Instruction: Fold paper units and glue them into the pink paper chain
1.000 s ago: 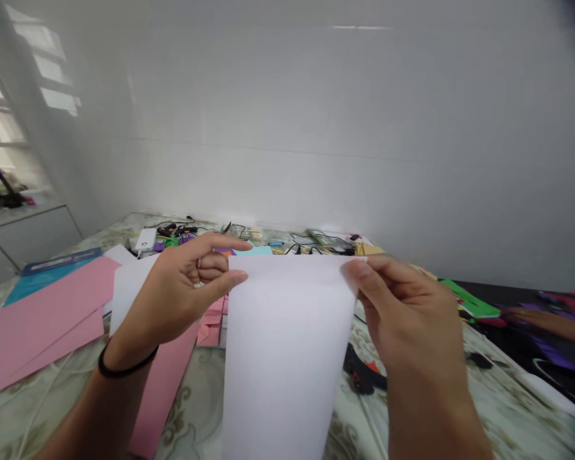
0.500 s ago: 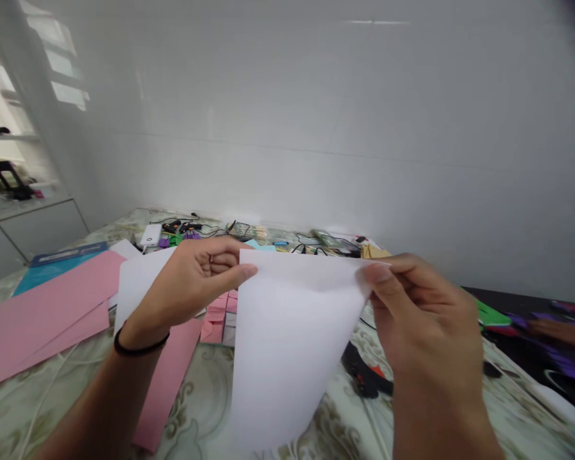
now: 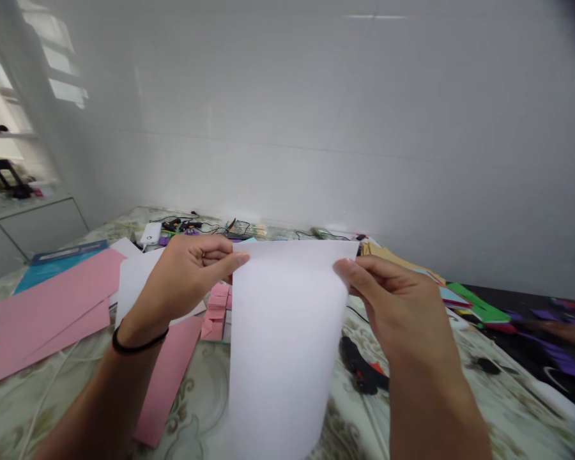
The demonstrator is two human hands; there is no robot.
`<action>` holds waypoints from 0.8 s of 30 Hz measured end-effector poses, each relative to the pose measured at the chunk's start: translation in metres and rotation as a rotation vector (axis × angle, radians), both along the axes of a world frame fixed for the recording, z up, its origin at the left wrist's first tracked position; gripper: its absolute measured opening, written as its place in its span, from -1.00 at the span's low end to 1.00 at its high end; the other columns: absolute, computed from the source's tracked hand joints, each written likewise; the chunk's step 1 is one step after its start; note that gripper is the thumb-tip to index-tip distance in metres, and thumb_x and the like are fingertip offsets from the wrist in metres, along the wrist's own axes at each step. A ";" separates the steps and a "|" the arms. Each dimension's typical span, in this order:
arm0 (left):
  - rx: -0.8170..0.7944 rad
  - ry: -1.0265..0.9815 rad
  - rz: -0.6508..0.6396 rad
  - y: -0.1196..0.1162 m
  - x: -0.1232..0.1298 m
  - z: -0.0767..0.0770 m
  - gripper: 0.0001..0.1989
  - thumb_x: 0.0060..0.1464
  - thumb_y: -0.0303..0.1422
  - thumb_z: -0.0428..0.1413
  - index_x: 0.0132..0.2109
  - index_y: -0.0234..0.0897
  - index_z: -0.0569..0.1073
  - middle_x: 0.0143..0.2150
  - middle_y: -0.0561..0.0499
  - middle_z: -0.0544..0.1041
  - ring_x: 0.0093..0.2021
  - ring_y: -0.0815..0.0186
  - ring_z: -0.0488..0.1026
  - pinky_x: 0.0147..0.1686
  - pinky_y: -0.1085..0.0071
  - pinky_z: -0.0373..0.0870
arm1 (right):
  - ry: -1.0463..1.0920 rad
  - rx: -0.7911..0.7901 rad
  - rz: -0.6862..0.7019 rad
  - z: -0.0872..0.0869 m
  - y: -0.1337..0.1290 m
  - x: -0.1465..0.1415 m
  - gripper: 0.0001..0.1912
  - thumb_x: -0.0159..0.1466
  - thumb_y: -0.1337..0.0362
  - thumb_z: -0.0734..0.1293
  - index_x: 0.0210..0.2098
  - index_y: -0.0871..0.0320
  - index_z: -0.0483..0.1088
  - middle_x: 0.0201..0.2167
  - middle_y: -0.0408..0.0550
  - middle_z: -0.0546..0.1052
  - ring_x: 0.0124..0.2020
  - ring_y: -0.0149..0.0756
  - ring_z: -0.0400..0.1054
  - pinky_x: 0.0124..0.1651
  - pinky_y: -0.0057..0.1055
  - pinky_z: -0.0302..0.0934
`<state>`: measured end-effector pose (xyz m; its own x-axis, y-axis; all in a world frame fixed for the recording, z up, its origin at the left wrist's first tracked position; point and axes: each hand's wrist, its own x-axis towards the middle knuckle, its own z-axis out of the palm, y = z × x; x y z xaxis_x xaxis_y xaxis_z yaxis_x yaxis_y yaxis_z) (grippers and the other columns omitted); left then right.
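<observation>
Clock directions are taken from the held white sheet. At nine o'clock, a blue packet [image 3: 41,271] lies partly under pink sheets [image 3: 57,300] on the patterned surface [image 3: 211,409]; its contents cannot be told. The left hand [image 3: 184,278] pinches the upper left corner of the white sheet [image 3: 285,345], thumb in front. Below that wrist, toward eight o'clock, lies a pink strip [image 3: 170,377]; folded pink pieces [image 3: 215,313] sit close together just beside the sheet. The right hand [image 3: 402,300] pinches near the upper right corner, seemingly so the top edge is stretched level while the rest hangs. A black glue gun [image 3: 359,367] lies at three o'clock; farther out is another person's blurred hand [image 3: 568,333].
</observation>
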<state>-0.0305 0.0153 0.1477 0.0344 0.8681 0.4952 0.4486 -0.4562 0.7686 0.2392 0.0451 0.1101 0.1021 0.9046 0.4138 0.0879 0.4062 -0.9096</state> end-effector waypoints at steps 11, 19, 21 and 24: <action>-0.269 0.034 -0.217 0.004 0.004 -0.006 -0.64 0.13 -0.18 0.30 -0.49 -0.28 0.42 -0.58 0.13 0.42 -0.54 0.44 0.35 -0.55 0.54 0.22 | 0.090 0.038 -0.157 -0.002 0.007 0.002 -0.82 0.14 0.13 0.59 -0.43 0.10 0.63 -0.52 -0.18 0.53 -0.49 -0.42 0.35 -0.44 -0.52 0.29; -0.240 0.050 -0.184 0.007 0.011 -0.008 -0.66 0.16 -0.21 0.24 -0.50 -0.28 0.44 -0.55 0.11 0.46 -0.50 0.41 0.39 -0.51 0.52 0.27 | 0.190 0.027 -0.155 -0.003 0.014 0.000 -0.82 0.08 0.13 0.61 -0.41 0.08 0.66 -0.48 -0.15 0.58 -0.48 -0.43 0.39 -0.43 -0.52 0.37; -0.239 0.047 -0.169 0.009 0.009 -0.009 -0.67 0.16 -0.19 0.25 -0.49 -0.27 0.46 -0.54 0.10 0.48 -0.48 0.38 0.44 -0.47 0.49 0.31 | 0.185 0.028 -0.132 -0.004 0.017 0.001 -0.80 0.09 0.09 0.61 -0.39 0.06 0.67 -0.45 -0.15 0.61 -0.46 -0.42 0.42 -0.40 -0.51 0.40; -0.239 0.004 -0.149 0.011 0.006 -0.009 -0.66 0.16 -0.19 0.24 -0.49 -0.27 0.47 -0.53 0.07 0.54 -0.44 0.32 0.53 -0.40 0.45 0.39 | 0.143 -0.003 -0.074 -0.006 0.019 0.003 -0.75 0.09 0.02 0.61 -0.36 0.04 0.68 -0.40 -0.13 0.65 -0.40 -0.36 0.49 -0.34 -0.47 0.45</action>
<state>-0.0248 0.0262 0.1384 0.1720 0.9456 0.2762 0.3933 -0.3230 0.8608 0.2418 0.0643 0.1042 0.2264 0.8938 0.3872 -0.0133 0.4003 -0.9163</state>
